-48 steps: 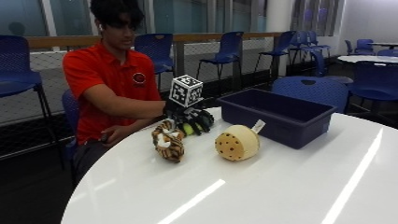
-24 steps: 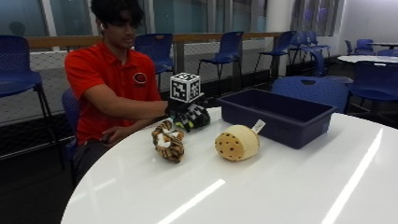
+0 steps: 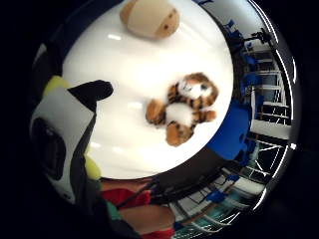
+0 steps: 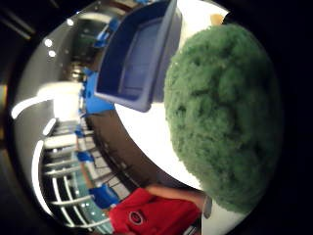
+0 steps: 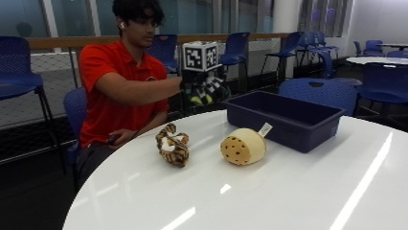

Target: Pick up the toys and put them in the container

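My gloved right hand (image 5: pixel 205 88) is raised above the table's far edge, just left of the dark blue bin (image 5: pixel 287 118). Its fingers grip a fuzzy green toy (image 4: pixel 225 112), which shows in the outside view as green-yellow bits (image 5: pixel 199 99) under the glove. A striped tiger plush (image 5: pixel 172 149) lies on the white table (image 5: pixel 255 201) below and in front of the hand, also seen as the tiger plush (image 3: pixel 183 106) in the little finger side view. Beside it rests a tan ball-shaped plush (image 5: pixel 243 146) with brown dots and a tag, touching the bin's front wall. The bin (image 4: pixel 139 54) looks empty inside.
The person's bare left hand (image 5: pixel 121 138) rests at the table's near-left edge. Blue chairs (image 5: pixel 319 91) stand behind the bin, and more chairs and tables stand further back. The white tabletop stretches wide towards the camera.
My hand has risen from the table surface with the green toy and moved slightly towards the bin. The tiger and the tan plush have stayed put.
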### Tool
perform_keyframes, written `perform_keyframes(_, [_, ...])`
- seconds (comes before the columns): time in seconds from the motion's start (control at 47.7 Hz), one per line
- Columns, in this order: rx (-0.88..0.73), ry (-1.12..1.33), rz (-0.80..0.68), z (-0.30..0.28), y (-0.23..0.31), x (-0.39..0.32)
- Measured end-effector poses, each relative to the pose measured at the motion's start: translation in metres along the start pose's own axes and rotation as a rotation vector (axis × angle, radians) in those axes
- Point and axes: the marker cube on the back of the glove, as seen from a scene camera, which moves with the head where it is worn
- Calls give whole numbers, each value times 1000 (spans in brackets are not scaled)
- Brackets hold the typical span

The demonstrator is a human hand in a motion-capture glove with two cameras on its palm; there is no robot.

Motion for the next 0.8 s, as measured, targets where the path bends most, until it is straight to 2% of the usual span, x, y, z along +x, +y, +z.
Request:
perform_keyframes(0.314, [92, 32, -56, -86, -102, -68])
perform_keyframes(0.503, [76, -77, -87, -94, -154, -126])
perform_keyframes(0.587, [72, -55, -88, -90, -171, -144])
perform_keyframes(0.713, [77, 39, -297, -75, -175, -143])
perform_keyframes(0.797, [12, -57, -101, -67, -181, -152])
